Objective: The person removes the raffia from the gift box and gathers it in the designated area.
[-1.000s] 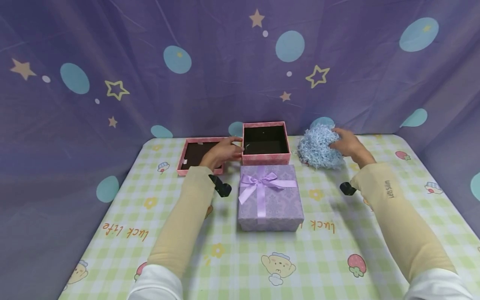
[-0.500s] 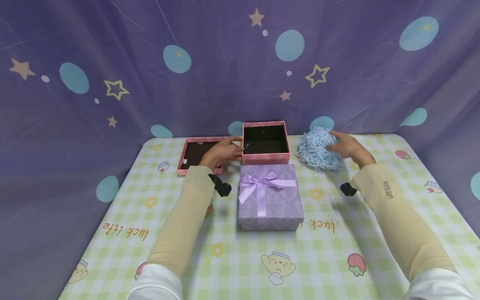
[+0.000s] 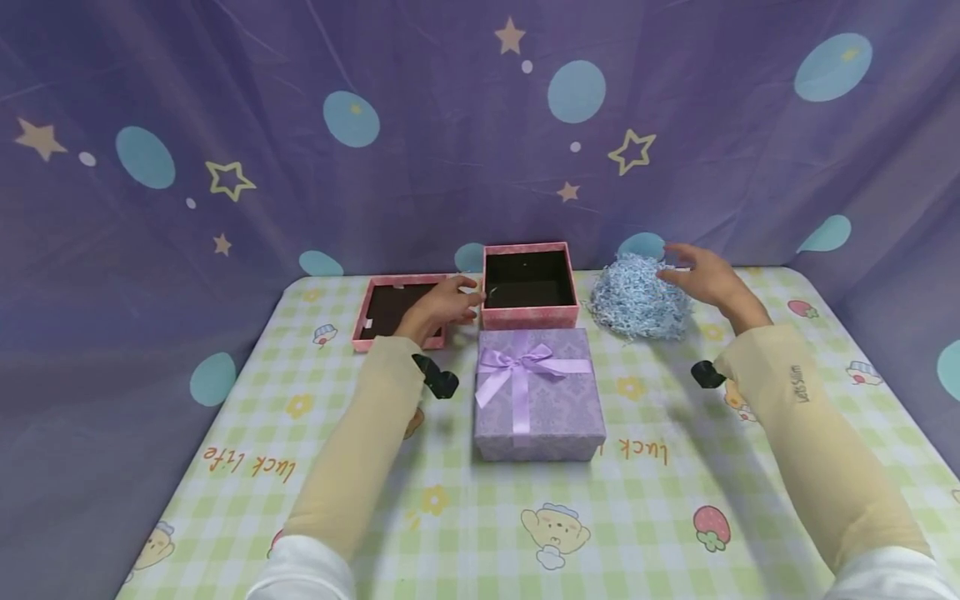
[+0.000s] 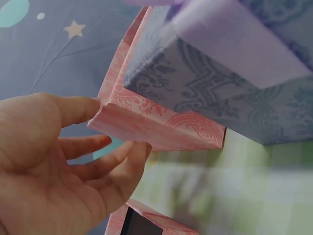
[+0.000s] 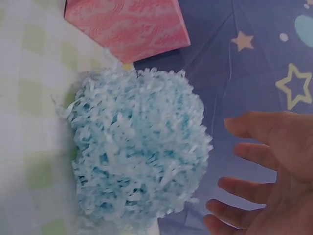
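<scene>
My left hand (image 3: 444,303) is beside the left wall of an open pink box (image 3: 529,317) with a dark inside. In the left wrist view its relaxed fingers lie at the corner of that pink box (image 4: 156,127); whether they touch it I cannot tell. To the right of the box sits a heap of light blue shredded paper (image 3: 639,298). My right hand (image 3: 708,277) hovers just right of the heap, fingers spread, holding nothing. A gap shows between those fingers and the shredded paper (image 5: 139,152) in the right wrist view.
A shut purple gift box (image 3: 540,396) with a lilac ribbon bow stands in front of the pink box. The pink box lid (image 3: 367,312) lies inside up at the left, partly behind my left hand. A purple curtain (image 3: 420,192) hangs behind the checked tablecloth (image 3: 330,517).
My right hand has drawn off the shredded paper, moving slightly right and up, with its fingers spreading. My left hand has eased slightly away from the pink box's side.
</scene>
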`<state>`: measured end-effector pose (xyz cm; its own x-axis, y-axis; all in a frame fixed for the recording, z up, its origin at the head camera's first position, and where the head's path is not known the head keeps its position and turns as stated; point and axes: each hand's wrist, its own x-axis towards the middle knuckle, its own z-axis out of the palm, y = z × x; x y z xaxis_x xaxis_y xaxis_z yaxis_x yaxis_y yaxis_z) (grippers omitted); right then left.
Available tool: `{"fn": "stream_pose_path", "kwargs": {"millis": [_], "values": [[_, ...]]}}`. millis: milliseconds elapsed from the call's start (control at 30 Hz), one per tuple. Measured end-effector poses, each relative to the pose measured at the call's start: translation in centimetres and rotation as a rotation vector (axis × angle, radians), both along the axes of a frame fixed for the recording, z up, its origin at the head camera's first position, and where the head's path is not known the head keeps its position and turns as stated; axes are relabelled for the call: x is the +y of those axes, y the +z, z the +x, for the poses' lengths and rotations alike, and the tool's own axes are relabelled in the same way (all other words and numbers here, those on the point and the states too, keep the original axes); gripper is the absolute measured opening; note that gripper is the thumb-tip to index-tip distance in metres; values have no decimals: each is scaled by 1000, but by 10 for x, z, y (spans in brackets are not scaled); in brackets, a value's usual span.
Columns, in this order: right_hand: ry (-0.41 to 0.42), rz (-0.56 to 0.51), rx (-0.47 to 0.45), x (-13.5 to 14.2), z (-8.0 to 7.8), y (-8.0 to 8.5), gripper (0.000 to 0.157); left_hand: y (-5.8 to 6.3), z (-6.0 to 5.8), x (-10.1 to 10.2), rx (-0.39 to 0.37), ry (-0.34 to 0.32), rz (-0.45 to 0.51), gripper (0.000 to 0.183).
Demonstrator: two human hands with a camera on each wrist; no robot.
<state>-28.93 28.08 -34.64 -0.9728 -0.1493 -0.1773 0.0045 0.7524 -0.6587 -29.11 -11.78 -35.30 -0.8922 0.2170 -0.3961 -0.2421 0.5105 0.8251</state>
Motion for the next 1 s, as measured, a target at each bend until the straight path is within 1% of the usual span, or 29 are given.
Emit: {"fn": "stream_pose_path", "kwargs": {"millis": [100, 200, 300, 400, 500, 600, 667, 767, 900, 1000], "values": [[-34, -8, 42, -4, 3, 5, 71, 2, 5, -3, 4, 3, -17, 52], [-55, -25, 90, -11, 8, 10, 68, 4, 10, -6, 1, 13, -16, 56], [-58, -46, 136, -19, 15, 15, 63, 7, 16, -10, -10, 24, -23, 62], [-47, -55, 165, -30, 23, 19, 58, 11, 23, -15, -36, 29, -10, 66], [-13, -64, 176, -42, 31, 20, 55, 13, 31, -18, -77, 35, 10, 62], [37, -72, 181, -53, 38, 19, 53, 12, 38, -21, -86, 10, 50, 55], [76, -76, 185, -61, 44, 17, 53, 10, 43, -22, -78, -25, 84, 51], [142, -80, 179, -73, 54, 13, 53, 6, 50, -22, -75, -81, 134, 52], [226, -109, 141, -84, 68, 4, 53, 4, 62, -20, -100, -139, 173, 56], [291, -139, 85, -89, 77, -3, 55, 1, 70, -20, -126, -156, 204, 54]]}}
